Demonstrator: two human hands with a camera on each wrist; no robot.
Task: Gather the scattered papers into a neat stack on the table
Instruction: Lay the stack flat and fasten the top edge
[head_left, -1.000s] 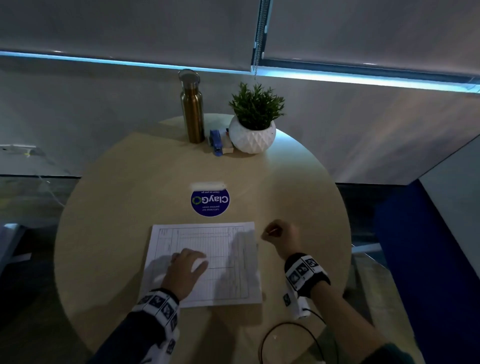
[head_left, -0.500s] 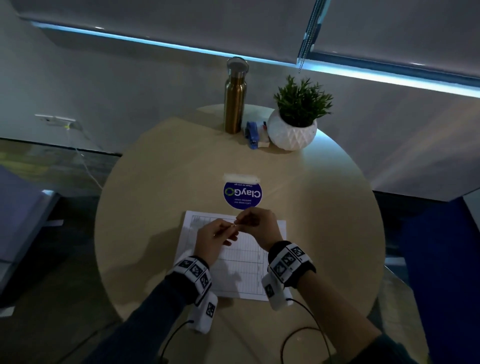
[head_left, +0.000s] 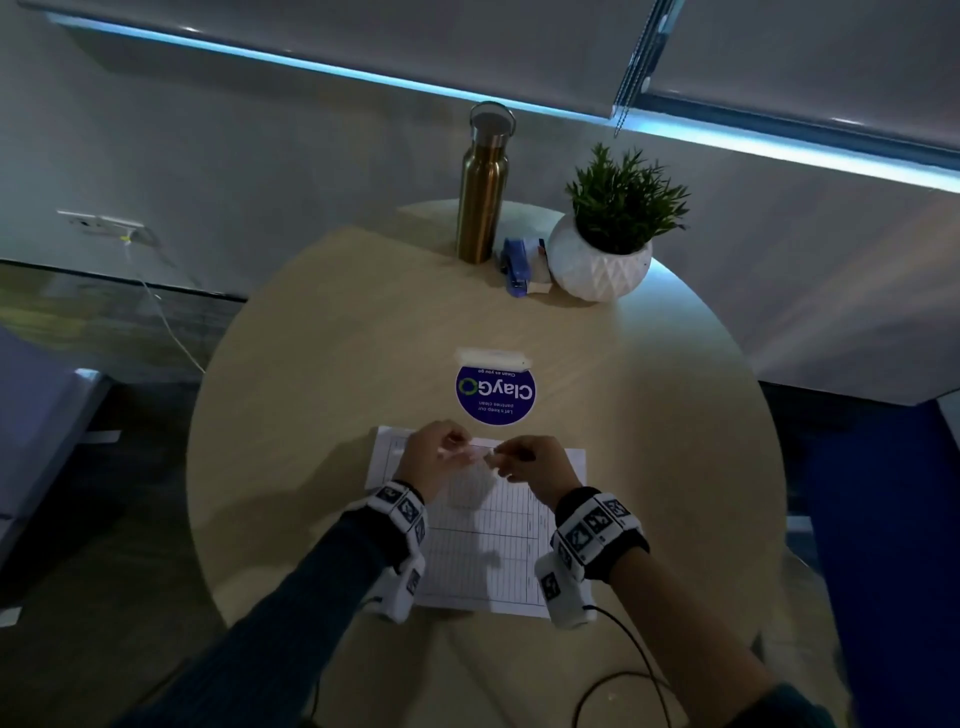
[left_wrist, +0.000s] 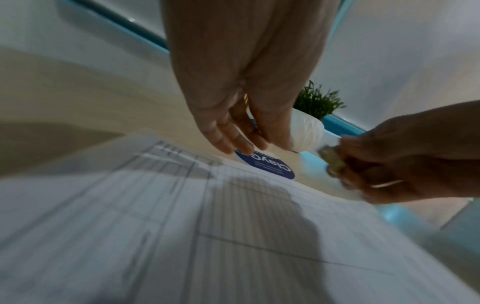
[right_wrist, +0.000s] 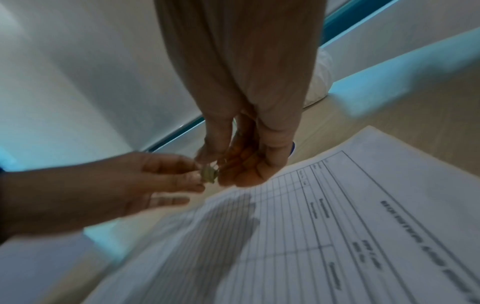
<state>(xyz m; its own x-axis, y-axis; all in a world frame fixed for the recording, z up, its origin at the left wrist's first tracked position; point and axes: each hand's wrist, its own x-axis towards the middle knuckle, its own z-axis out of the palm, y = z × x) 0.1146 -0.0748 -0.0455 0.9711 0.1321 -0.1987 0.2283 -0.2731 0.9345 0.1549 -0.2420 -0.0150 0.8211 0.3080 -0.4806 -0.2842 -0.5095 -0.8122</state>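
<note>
Your stack of printed forms (head_left: 483, 540) lies flat on the round table (head_left: 311, 364), long axis running away from you, directly beneath both hands; your right hand (head_left: 535, 462) pinches a small greenish object (right_wrist: 209, 174); your left hand (head_left: 434, 457), fingers loosely extended, reaches toward it.

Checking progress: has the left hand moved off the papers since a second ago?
Yes. The left hand was flat on the papers; now it is raised near their far edge, closer to the blue sticker, meeting the right hand.
</note>
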